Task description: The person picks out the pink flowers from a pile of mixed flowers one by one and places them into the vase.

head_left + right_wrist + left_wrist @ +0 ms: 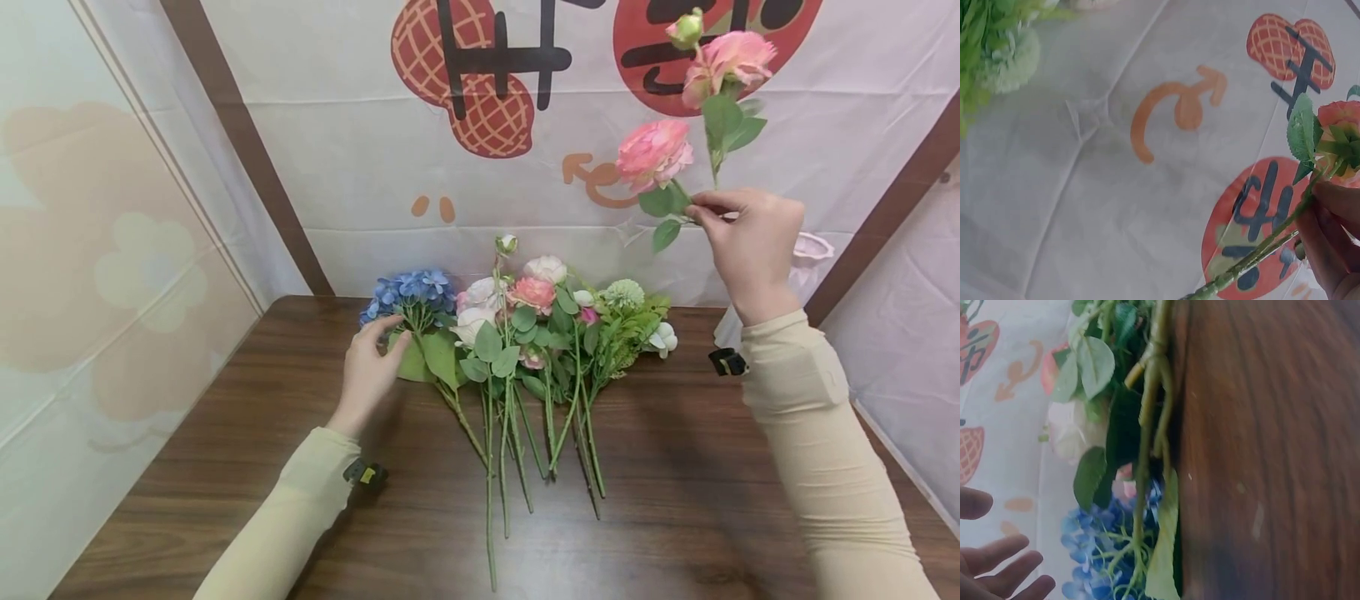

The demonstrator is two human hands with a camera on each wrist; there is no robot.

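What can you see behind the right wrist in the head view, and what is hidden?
A pale vase: its wavy rim and part of its lower side show. The right hand and sleeve cover its middle.

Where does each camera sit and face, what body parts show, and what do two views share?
Head: worn on the head, facing forward and down at the table and printed backdrop; left hand, right hand and both sleeves show.
Left wrist: on that wrist, facing the blue hydrangea, scene turned sideways; part of the left hand shows.
Right wrist: on that wrist, facing the backdrop; part of the right hand shows, pinching a pink-flowered stem.
Shared: head and left wrist both show the blue hydrangea.
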